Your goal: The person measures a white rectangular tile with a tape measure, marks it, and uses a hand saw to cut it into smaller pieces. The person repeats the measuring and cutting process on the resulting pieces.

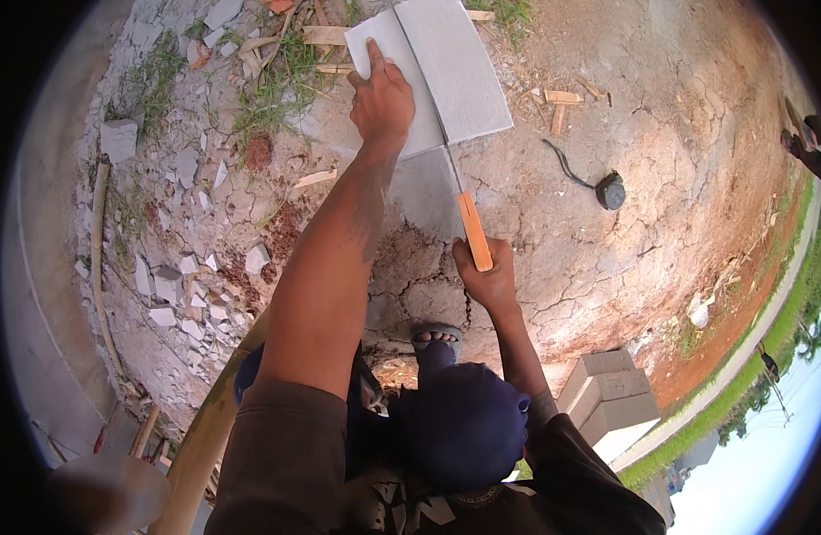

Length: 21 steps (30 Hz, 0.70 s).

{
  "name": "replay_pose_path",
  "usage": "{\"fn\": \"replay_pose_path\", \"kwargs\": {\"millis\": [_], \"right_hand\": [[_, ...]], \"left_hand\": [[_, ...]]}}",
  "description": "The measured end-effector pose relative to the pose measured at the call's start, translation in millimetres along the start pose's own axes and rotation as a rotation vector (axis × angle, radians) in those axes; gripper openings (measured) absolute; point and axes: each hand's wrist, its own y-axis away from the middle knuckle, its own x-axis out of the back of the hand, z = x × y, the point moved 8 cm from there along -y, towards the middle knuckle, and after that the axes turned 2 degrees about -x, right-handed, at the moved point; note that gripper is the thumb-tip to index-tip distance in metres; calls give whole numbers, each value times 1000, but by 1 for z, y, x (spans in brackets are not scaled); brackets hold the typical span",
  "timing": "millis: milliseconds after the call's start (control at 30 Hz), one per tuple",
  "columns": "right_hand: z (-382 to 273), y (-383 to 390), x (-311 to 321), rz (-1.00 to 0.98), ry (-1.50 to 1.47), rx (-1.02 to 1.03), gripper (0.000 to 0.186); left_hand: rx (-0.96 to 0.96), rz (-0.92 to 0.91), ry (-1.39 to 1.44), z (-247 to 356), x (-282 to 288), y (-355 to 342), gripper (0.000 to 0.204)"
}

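Outdoors, cracked bare earth underfoot, bright daylight. Pale grey block [468, 76] lies flat on the ground ahead of the worker, its far end running out at the top of the view; a dark straight line runs down its length, with a narrower strip to the left and a broader part to the right. Cannot tell how deep the line goes. Left hand [381, 100] rests on the left strip, palm down, 1 finger stretched forward along the surface, the others bent. Right hand [489, 272], nearer the body, has its fingers closed around the orange wooden handle [474, 230] of a thin-bladed tool; blade [454, 168] seen edge-on, in line with the dark line and meeting it at the block's near edge. Teeth too small to make out. Right of the block: 2 short wood scraps [560, 108], just beside each other, and farther toward the right a dark round object [611, 191] with a strap. Left: broken white chunks [168, 285] scattered over soil, tufts of grass [290, 85], a long thin stick [98, 250]. 1 sandalled foot [437, 337] planted between the forearms. More grey blocks [606, 397] grouped near the right forearm; a thick pale-brown pole [210, 428] slants beside the left arm.
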Motion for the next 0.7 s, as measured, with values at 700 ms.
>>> {"fn": "replay_pose_path", "kwargs": {"millis": [700], "right_hand": [[-1,-3,0,-10,-80,3,34]], "left_hand": [[0,-39,-1,4,4,-3,58]]}}
